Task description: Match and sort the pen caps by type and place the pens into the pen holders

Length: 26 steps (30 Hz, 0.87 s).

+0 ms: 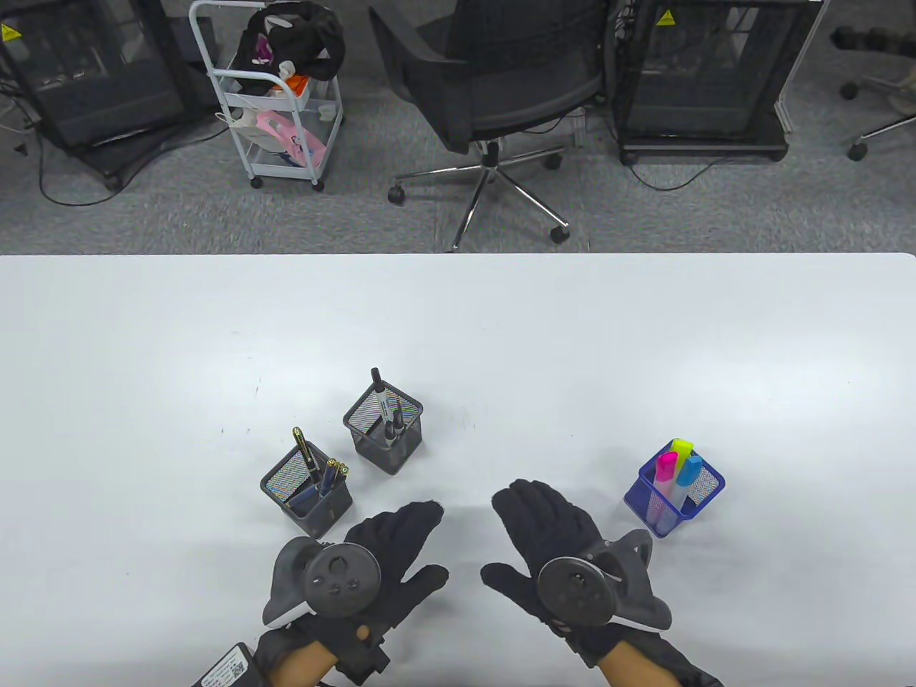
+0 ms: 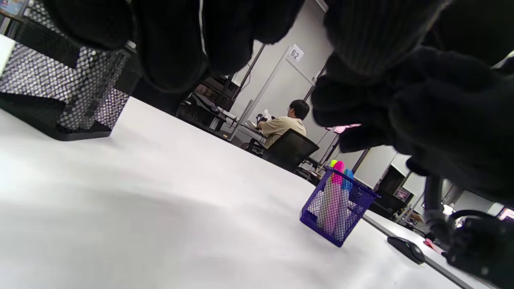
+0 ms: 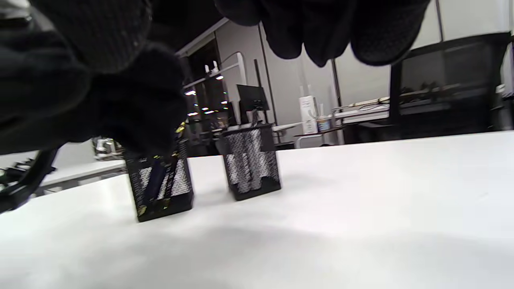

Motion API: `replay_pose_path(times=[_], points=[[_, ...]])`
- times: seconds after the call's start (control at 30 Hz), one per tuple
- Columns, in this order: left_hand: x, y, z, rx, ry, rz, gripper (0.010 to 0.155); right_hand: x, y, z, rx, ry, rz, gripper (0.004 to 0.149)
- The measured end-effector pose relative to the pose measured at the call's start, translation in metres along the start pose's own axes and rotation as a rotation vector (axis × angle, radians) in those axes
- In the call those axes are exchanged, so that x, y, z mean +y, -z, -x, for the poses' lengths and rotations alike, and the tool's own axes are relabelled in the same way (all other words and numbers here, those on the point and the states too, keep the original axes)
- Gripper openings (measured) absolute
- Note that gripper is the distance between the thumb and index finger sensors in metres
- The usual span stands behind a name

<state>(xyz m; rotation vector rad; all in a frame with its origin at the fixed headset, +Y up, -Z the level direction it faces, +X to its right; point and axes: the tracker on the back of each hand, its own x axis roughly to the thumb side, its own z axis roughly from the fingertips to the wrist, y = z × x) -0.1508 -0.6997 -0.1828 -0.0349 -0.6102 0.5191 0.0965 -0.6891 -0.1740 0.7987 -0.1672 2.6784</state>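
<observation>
A blue mesh holder [image 2: 336, 208] with bright highlighters [image 2: 335, 188] is seen upright on the white table [image 2: 160, 200]; a black mesh holder [image 2: 60, 96] is set well apart at left; gloved fingers [image 2: 172, 44] are hung from the top edge.

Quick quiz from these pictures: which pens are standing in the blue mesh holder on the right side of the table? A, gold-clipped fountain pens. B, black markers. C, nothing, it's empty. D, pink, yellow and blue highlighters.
D: the table view shows the blue mesh holder holding the highlighters with pink, yellow and blue caps, while the darker pens stand in the two black holders further left; both hands hold nothing.
</observation>
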Motion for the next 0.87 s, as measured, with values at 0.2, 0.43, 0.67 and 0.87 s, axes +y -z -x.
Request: replay_pose_path(times=[0.2, 0.43, 0.67, 0.87], points=[[-0.002, 0.003, -0.004, -0.023, 0.058, 0.003, 0.077, 0.017, -0.006, 0.002, -0.034, 0.039, -0.031, 0.09], [-0.005, 0.003, -0.005, -0.033, 0.081, 0.021, 0.076, 0.016, -0.009, 0.007, -0.004, 0.118, 0.01, 0.09], [-0.008, 0.006, -0.004, -0.022, 0.071, 0.034, 0.076, 0.021, -0.009, 0.009, 0.003, 0.143, -0.017, 0.088], [-0.013, 0.009, -0.003, -0.025, 0.081, 0.053, 0.076, 0.021, -0.009, 0.011, 0.011, 0.158, -0.025, 0.087]])
